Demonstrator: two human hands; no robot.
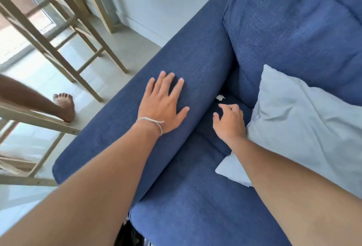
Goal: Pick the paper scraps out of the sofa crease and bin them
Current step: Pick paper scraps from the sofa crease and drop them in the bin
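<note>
A small white paper scrap [220, 97] lies in the crease between the blue sofa's armrest [197, 57] and its seat cushion [195, 202]. My left hand [163, 104] rests flat on the armrest, fingers spread, a thin string around the wrist. My right hand [229, 121] hovers over the crease just below the scrap, fingers curled and apart, holding nothing. Something black and glossy [129, 234], perhaps a bin bag, shows at the bottom edge beside the sofa.
A pale blue pillow [297, 124] lies on the seat right of my right hand. Wooden stool legs [78, 36] stand on the tiled floor to the left. Another person's bare foot [64, 106] is on the floor near the armrest.
</note>
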